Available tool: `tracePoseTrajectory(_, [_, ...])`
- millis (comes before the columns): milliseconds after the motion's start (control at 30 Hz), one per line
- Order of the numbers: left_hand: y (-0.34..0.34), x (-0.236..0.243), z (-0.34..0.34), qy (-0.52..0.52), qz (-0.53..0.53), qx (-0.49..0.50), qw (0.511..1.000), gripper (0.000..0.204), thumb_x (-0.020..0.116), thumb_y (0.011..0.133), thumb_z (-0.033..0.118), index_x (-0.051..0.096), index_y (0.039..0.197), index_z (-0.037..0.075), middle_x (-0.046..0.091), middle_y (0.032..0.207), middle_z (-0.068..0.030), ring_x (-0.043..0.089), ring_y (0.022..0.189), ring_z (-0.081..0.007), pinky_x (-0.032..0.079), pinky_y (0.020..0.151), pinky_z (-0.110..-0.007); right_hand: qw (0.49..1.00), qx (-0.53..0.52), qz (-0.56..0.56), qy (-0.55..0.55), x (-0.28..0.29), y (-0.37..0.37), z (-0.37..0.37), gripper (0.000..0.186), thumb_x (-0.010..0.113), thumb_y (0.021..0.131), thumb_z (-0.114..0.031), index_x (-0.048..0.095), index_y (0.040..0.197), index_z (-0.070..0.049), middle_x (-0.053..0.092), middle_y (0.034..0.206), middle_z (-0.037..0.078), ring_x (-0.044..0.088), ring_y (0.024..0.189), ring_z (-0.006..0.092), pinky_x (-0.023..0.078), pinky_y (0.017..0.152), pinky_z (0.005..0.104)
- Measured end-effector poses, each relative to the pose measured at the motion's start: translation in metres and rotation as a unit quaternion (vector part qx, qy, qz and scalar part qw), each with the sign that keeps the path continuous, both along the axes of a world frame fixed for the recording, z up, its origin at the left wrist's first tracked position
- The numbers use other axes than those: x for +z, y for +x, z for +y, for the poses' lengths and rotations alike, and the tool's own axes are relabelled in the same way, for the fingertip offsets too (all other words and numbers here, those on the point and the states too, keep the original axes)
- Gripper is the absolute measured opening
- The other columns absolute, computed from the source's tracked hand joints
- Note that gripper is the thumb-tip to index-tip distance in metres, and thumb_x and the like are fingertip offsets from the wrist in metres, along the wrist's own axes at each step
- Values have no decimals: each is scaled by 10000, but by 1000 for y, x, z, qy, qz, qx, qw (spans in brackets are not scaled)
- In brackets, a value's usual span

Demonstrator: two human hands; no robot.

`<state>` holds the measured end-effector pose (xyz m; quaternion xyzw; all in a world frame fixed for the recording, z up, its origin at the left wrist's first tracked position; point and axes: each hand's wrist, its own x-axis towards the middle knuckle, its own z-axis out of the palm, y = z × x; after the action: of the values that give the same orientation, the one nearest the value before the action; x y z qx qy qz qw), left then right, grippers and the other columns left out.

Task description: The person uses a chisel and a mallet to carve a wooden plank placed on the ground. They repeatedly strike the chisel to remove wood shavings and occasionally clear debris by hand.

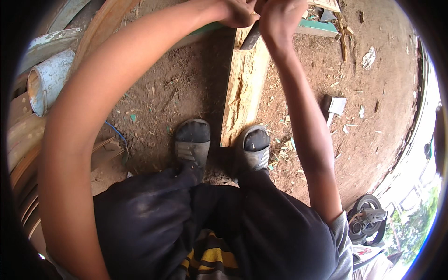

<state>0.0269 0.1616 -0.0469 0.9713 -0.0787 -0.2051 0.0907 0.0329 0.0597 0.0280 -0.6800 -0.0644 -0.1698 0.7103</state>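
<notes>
Both my hands are at the top edge of the head view, partly cut off, over the far end of a wooden plank. My left hand is bent inward with its fingers curled; what they hold is hidden. Close beside it, my right hand is closed over a tool with a dark, flat metal blade. That blade lies slantwise over the rough, splintered face of the plank. The plank runs toward me and its near end lies between my sandalled feet, by the right sandal.
A green-painted timber piece crosses under the plank's far end. To the right, a hammer-like tool lies on the dirt among wood chips. A paint-stained bucket and stacked boards are at the left. A wheel shows at the lower right.
</notes>
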Motion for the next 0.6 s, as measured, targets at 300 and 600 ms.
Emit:
tracePoseTrajectory(300, [-2, 6, -1, -53, 1, 22, 998, 876, 318, 1051, 560, -26, 1644, 13, -176, 1711, -203, -270, 1540, -423, -14, 1193, -740, 982, 140, 80, 97, -1, 8, -16, 802, 203, 1005, -785, 399, 563, -145, 367, 448, -11, 309, 367, 117, 224, 366, 305])
tracePoseTrajectory(600, [-4, 3, 1, -49, -22, 5, 999, 882, 356, 1038, 550, -27, 1652, 46, -234, 1666, -294, -275, 1534, -446, -48, 1185, -738, 939, 228, 171, 194, 43, -13, -28, 817, 201, 949, -860, 416, 633, -138, 378, 478, -9, 328, 382, 119, 234, 384, 298])
